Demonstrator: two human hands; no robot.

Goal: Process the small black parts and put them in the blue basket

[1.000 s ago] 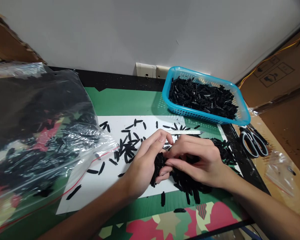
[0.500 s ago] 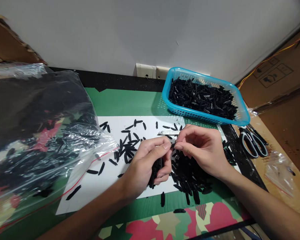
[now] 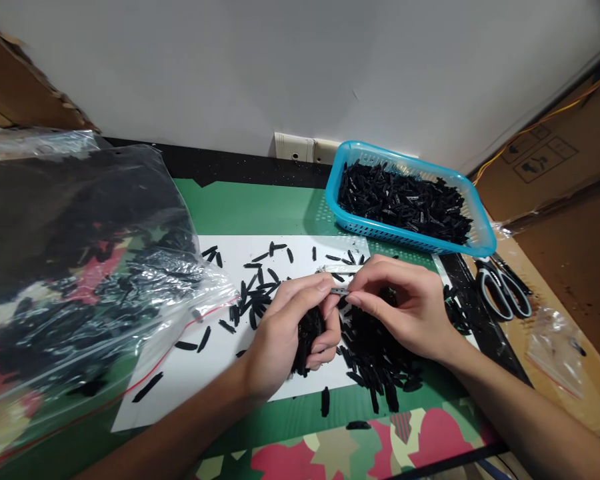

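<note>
My left hand (image 3: 285,327) is closed around a bunch of thin black strips (image 3: 307,341). Between its thumb and forefinger is one end of a small strip (image 3: 339,291) with a greyish face showing. My right hand (image 3: 405,300) pinches the other end of that strip with thumb and fingertips. Under the right hand lies a dense pile of black strips (image 3: 380,353), partly hidden by it. More black strips (image 3: 260,287) are scattered over a white paper sheet (image 3: 180,387) to the left. A narrow whitish stick (image 3: 341,269) lies just behind the hands.
A blue plastic basket (image 3: 410,238) full of black pieces stands at the back right. Clear zip bags (image 3: 145,267) with black pieces cover the left side. Scissors (image 3: 503,290) and a small clear bag (image 3: 555,350) lie at right, near cardboard boxes (image 3: 570,233).
The strip between my fingertips has turned, from a dark side to a greyish face. Both hands stay in nearly the same place; the view has shifted slightly.
</note>
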